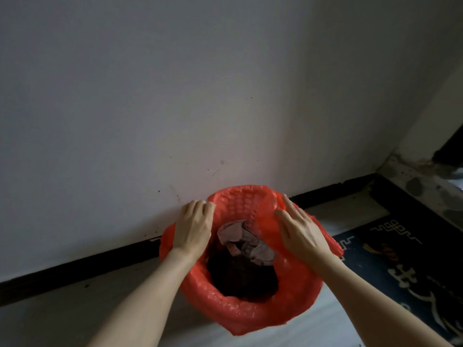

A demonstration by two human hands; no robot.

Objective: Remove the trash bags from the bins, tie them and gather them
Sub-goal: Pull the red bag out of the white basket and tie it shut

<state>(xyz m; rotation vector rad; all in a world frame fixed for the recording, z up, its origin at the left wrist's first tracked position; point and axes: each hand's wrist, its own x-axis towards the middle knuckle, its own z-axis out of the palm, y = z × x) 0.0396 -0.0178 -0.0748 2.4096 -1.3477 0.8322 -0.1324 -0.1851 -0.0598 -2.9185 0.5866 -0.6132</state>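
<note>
- Bin (pixel 238 209) sits on the floor (pixel 75 316) close against the white wall (pixel 175 83); dark baseboard (pixel 82 269) runs along behind it, so barely any room on the far side.
- Only the bin's lattice wall shows through the far side of the liner; rest of it is covered.
- Red trash bag (pixel 240 311) lines the bin, its rim folded out over the edge all round; the near lip hangs low toward me.
- Open floor near left, between my forearms and the baseboard; pale floor also near right.
- Dark patterned rug (pixel 406 266) lies right of the bin, its near-left corner just beside the bag's right flap.
- Far right: wall corner, a speckled sill or step (pixel 421 181), grubby at the join.
- Inside the bag: crumpled pale paper (pixel 240 241) on the far side, dark trash (pixel 240 276) below it toward me.
- My left hand (pixel 194 226) is on the bag's far-left rim, fingers curled over the edge toward the wall; fingertips hidden behind the plastic, so whether they actually pinch it I cannot tell.
- My right hand (pixel 298 229) lies flat on the right flap of the bag, fingers straight and together, pointing far-left, pressing the plastic inward; nothing gripped.
- Hands well apart, the bag's mouth open between them.
- Right flap is loose and lifted off the rim, bunched under my right palm.
</note>
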